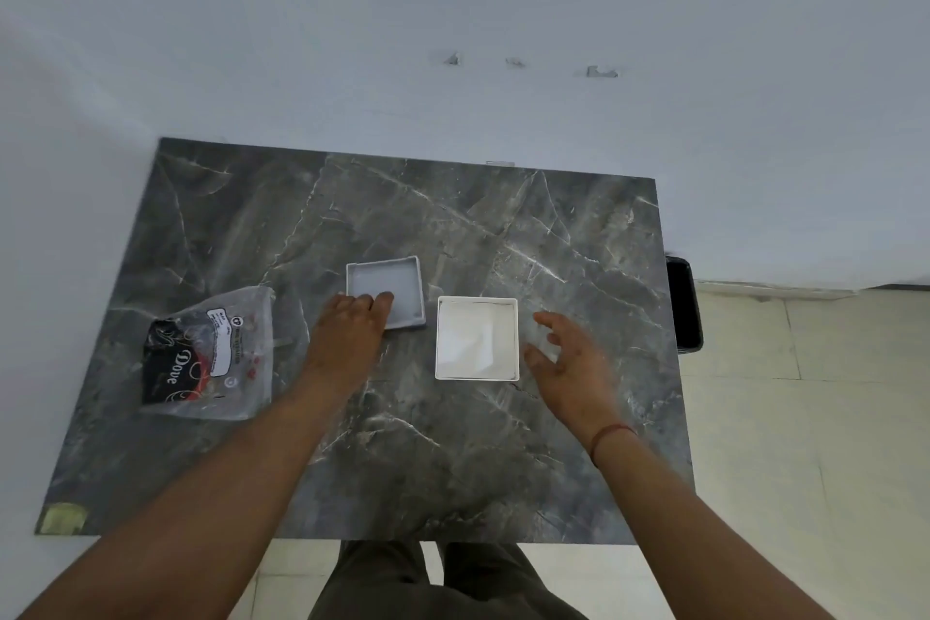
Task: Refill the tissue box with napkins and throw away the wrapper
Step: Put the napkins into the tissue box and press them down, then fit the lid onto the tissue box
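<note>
A white square tissue box [476,338] stands open on the dark marble table [453,458], with white napkins visible inside it. Its grey lid [397,284] lies upside down just to the left and a little further back. My left hand [347,330] rests on the lid's near edge, fingertips over the rim. My right hand [568,357] hovers just right of the box, fingers spread and holding nothing. A clear plastic wrapper [211,355] with black and red print lies flat near the table's left edge.
A black bin [683,302] stands on the floor beside the table's right edge. A white wall runs behind the table. Pale floor tiles [805,418] lie to the right. My legs show below the near edge.
</note>
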